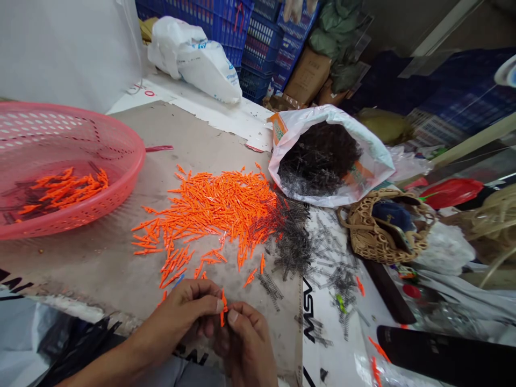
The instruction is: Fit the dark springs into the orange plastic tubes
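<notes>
A small orange plastic piece is pinched between the fingertips of the left hand and the right hand, which are held together just above the cardboard-covered worktop. Beyond them, a loose heap of orange pieces runs into dark coil springs, apparently metal. A pink plastic basket stands to the left, a white sack lies behind, and blue crates are stacked farthest off.

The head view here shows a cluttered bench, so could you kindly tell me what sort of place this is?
It looks like a small hand-assembly workshop, judging by the heap of orange plastic pieces, the open sack of dark metal springs, and the stacked blue crates behind.
</notes>
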Tool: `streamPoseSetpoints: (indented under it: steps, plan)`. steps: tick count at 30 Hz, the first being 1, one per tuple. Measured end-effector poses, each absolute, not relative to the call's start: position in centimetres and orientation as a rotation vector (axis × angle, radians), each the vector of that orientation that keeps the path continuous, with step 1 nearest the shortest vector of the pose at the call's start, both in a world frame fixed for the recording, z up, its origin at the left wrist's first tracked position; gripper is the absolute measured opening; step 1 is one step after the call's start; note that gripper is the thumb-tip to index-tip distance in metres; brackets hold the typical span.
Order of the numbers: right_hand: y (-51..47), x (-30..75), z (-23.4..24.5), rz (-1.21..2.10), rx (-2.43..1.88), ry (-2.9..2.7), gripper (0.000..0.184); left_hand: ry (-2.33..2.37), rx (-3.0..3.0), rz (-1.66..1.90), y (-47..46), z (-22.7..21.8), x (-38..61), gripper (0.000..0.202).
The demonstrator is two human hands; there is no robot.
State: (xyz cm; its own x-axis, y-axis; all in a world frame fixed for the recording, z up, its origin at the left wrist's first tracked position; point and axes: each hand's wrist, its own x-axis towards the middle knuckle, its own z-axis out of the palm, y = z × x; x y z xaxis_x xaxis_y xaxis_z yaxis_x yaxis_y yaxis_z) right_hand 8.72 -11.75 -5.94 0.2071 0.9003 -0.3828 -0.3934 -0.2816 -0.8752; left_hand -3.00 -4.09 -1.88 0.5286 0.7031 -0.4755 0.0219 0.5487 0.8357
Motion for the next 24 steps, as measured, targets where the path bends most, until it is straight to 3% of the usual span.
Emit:
streamPoseSetpoints:
  steps: [6, 9, 11, 14, 16, 24]
  plan:
    - [-12.3, 7.6, -5.0, 0.552, -1.660, -1.052, 0.015, 0.975, 0.913, 0.561, -4.3, -2.2, -2.9, 0.018]
    - [-12.5, 7.1, -5.1, 0.287, -1.723, -1.141, 0.017, 1.007, 0.923, 0.591, -4.8, -2.1, -2.8, 0.019]
    - [-12.3, 7.1, -5.5, 0.414, -1.724, -1.092, 0.019, 1.034, 0.931, 0.612, -5.0, -2.1, -2.7, 0.019]
    - [-12.0, 7.5, -6.2, 0.958, -1.531, -0.840, 0.025, 1.007, 0.899, 0.594, -4.9, -2.4, -2.6, 0.019]
    - [-11.8, 7.6, -6.4, 1.117, -1.418, -0.715, 0.026, 0.985, 0.871, 0.571, -4.8, -2.6, -2.6, 0.019]
    - [-11.9, 7.7, -6.5, 0.720, -1.530, -0.949, 0.028, 1.030, 0.884, 0.614, -4.9, -2.1, -2.7, 0.017]
